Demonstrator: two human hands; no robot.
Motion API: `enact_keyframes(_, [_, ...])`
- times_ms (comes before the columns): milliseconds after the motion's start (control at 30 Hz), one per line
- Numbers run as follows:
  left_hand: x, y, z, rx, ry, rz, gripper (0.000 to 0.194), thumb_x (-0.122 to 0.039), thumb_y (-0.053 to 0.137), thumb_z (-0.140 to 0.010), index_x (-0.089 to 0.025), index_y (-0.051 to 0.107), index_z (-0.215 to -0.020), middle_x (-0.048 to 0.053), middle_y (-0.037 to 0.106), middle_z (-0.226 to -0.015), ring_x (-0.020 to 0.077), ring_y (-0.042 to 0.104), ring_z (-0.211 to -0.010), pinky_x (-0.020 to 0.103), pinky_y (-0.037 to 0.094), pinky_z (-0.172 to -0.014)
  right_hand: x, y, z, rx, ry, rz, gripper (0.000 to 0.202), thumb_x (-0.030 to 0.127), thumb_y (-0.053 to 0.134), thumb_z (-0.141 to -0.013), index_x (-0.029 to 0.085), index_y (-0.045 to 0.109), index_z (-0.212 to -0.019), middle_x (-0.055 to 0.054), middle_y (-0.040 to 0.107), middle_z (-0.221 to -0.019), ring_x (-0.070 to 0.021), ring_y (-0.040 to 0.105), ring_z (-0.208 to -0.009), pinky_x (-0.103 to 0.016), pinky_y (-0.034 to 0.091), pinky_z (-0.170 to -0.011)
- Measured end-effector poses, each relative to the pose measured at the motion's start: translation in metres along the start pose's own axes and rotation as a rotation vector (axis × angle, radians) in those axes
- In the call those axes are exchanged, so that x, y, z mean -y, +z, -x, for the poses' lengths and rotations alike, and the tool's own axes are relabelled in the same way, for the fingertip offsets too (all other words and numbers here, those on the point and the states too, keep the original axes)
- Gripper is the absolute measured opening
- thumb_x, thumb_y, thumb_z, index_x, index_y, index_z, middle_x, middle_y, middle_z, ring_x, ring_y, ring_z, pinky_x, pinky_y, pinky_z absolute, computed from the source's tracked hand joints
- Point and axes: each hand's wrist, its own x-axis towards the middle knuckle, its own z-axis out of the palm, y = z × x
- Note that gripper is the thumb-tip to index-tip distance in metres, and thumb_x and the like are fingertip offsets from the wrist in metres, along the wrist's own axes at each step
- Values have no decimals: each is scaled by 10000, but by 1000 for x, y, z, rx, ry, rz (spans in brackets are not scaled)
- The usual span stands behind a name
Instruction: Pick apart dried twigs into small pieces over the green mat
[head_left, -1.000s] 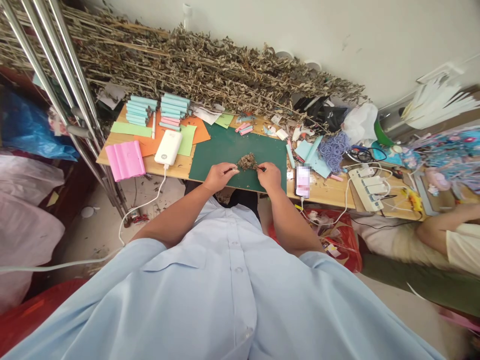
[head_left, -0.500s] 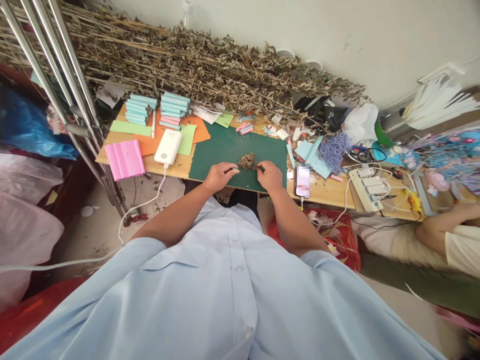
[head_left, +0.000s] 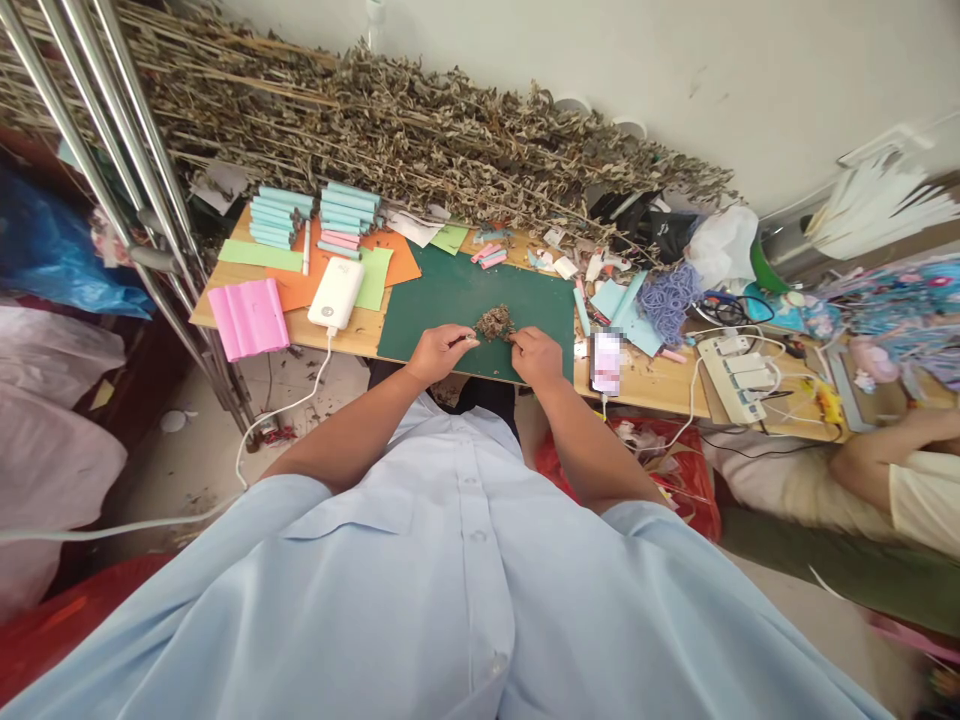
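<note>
At centre frame, the left hand (head_left: 439, 354) pinches a small pale piece (head_left: 470, 338) in its fingers; the right hand's (head_left: 537, 356) fingers bunch at the crumbled dried leaves (head_left: 494, 322), their grip unclear. The leaves lie on the green mat (head_left: 450, 300), on the bench (head_left: 652, 385). Dried stalks (head_left: 420, 130) stretch across the top.

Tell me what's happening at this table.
A person is working with dried plant bits. Their right hand is at the edge of a small crumbled heap on a green mat, while their left hand pinches something too small to identify. Paper rolls sit stacked to the left, with dried stalks piled along the back.
</note>
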Motion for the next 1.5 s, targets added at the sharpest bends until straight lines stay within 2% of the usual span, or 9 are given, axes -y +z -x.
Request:
enact_keyframes(300, [3, 1, 0, -11, 1, 16, 240, -415, 673, -936, -211, 796, -970, 76, 794, -1022, 218, 731, -973, 332, 536, -919, -3, -10, -2, 89, -26, 26, 400, 137, 513, -900, 223, 779, -1186, -95, 740, -1125, -268, 650, -1066, -354, 532, -872])
enact_keyframes(467, [3, 1, 0, -13, 13, 12, 234, -408, 667, -941, -212, 793, -964, 71, 792, -1003, 214, 730, -959, 327, 532, -895, -17, -12, -3, 78, 61, -112, 462, 146, 543, -882, 216, 677, -1319, -71, 759, -1091, -262, 677, -1003, -379, 544, -884])
enact_keyframes(567, [3, 1, 0, -7, 18, 3, 237, -412, 661, -945, -214, 791, -960, 68, 790, -982, 212, 727, -940, 325, 532, -878, -24, -9, 0, 45, 117, -127, 348, 177, 548, -898, 199, 703, -1209, -80, 762, -1021, -266, 686, -945, -391, 549, -869])
enact_keyframes(667, [3, 1, 0, -11, 15, -4, 239, -417, 669, -940, -214, 794, -962, 71, 792, -991, 216, 731, -942, 330, 534, -885, -28, -7, 4, 39, 66, -78, 289, 180, 517, -920, 193, 755, -1082, -114, 752, -1095, -277, 682, -982, -405, 550, -893])
enact_keyframes(867, [4, 1, 0, -19, 26, -2, 242, -418, 671, -939, -212, 795, -965, 72, 795, -1001, 215, 735, -953, 333, 540, -891, -24, -9, 12, 33, 50, -120, 332, 193, 511, -931, 202, 792, -1109, -110, 723, -1202, -262, 678, -1033, -398, 563, -934])
enact_keyframes(1100, [4, 1, 0, -19, 7, -7, 252, -429, 667, -935, -215, 794, -973, 71, 796, -1017, 213, 734, -960, 333, 543, -910, -13, -7, 9, -7, 215, -190, 223, 343, 635, -901, 226, 794, -1006, -87, 730, -1055, -262, 679, -968, -406, 553, -948])
enact_keyframes(1233, [2, 1, 0, -8, -9, -1, 259, -441, 663, -936, -222, 796, -973, 73, 792, -1014, 211, 729, -958, 328, 537, -911, -12, -3, 2, -5, 243, -155, 180, 282, 596, -899, 211, 760, -913, -103, 724, -1002, -260, 665, -912, -401, 539, -892])
enact_keyframes(1433, [1, 0, 0, 7, -25, -9, 253, -438, 663, -932, -227, 797, -973, 71, 790, -1014, 212, 724, -962, 325, 531, -923, -19, -6, -10, 60, 338, -255, 280, 239, 621, -838, 218, 725, -1098, -45, 753, -862, -222, 649, -776, -344, 517, -771])
enact_keyframes(1500, [2, 0, 0, 6, -29, -7, 252, -439, 664, -931, -230, 797, -973, 70, 790, -1009, 212, 723, -958, 326, 530, -923, -22, -8, -15, 108, 331, -265, 224, 224, 624, -819, 220, 752, -1004, -43, 758, -851, -217, 653, -776, -330, 508, -754])
